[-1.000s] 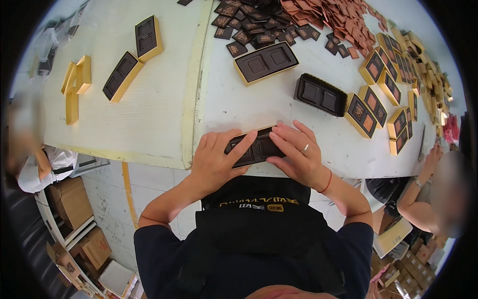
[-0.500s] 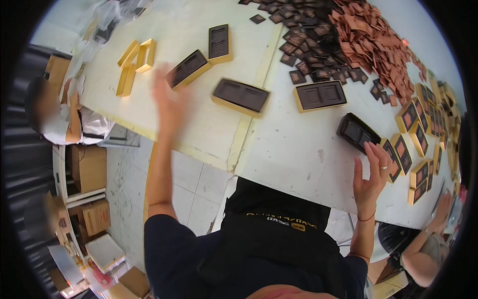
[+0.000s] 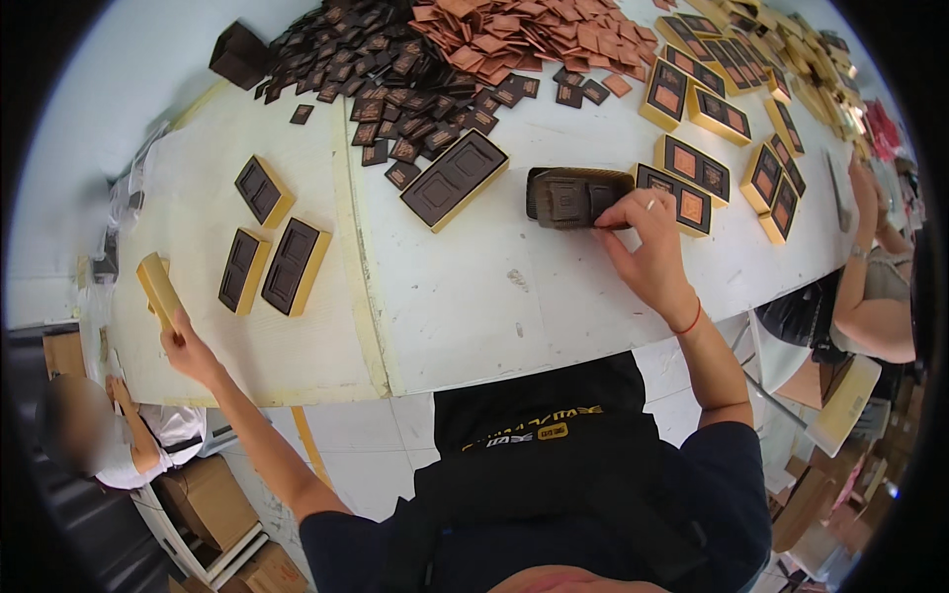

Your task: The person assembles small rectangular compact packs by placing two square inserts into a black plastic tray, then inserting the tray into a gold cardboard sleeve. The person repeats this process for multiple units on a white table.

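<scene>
At the far left of the table, my left hand point(image 3: 188, 350) is closed on the near end of an empty gold box frame point(image 3: 158, 289). My right hand point(image 3: 645, 242) pinches the near right edge of a dark plastic tray insert point(image 3: 573, 201), which is tilted over the white table. Left of that tray lies a gold box with a dark insert point(image 3: 456, 180). Three more such boxes, among them one nearest me point(image 3: 296, 267), sit between my left hand and the tape line. Just right of the tray are boxes holding one black and one copper square point(image 3: 692, 166).
Piles of black squares point(image 3: 395, 74) and copper squares point(image 3: 529, 38) cover the back of the table point(image 3: 474, 316). Several filled gold boxes stand at right. A person point(image 3: 875, 212) is at the right edge; another point(image 3: 114, 435) is at lower left beside cardboard boxes.
My view has swung to the right. My left hand, blurred and empty before, has taken hold of a gold frame. My right hand now grips the tray insert, which has turned and tipped.
</scene>
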Motion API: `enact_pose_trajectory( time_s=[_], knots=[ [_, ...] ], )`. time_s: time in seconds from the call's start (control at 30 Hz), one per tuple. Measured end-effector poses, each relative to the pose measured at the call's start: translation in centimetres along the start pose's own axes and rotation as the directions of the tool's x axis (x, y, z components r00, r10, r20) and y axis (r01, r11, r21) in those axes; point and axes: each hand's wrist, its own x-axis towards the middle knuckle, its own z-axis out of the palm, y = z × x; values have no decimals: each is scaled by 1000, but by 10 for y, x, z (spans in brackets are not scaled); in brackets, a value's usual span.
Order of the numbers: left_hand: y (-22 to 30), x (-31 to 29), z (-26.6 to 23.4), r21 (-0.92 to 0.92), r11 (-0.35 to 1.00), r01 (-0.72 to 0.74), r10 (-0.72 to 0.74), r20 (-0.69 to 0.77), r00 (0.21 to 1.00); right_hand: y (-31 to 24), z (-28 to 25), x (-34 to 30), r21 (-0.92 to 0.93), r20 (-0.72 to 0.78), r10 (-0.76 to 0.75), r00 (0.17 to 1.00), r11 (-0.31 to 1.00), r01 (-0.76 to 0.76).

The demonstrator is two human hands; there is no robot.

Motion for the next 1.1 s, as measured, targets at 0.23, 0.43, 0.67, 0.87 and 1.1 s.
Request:
enact_pose_trajectory(
  time_s=[0.23, 0.43, 0.67, 0.87, 1.1],
  knots=[
    [202, -228, -11, -613, 722, -322, 662, 476, 579, -25, -16, 4, 713, 91, 214, 973, 667, -214],
    [219, -264, 7, -656, 656, -374, 747, 492, 448, -54, -31, 0, 704, 424, 197, 884, 543, -459],
    [224, -262, 8, -590, 716, -372, 693, 537, 482, -39, -21, 7, 541, 804, 165, 571, 197, -818],
    [223, -266, 15, -569, 780, -260, 619, 640, 455, -42, -10, 18, 395, 869, 246, 429, 176, -902],
    [245, -259, 32, -576, 774, -263, 633, 719, 289, -46, -10, 9, 283, 922, 311, 232, -127, -951]
  ],
)
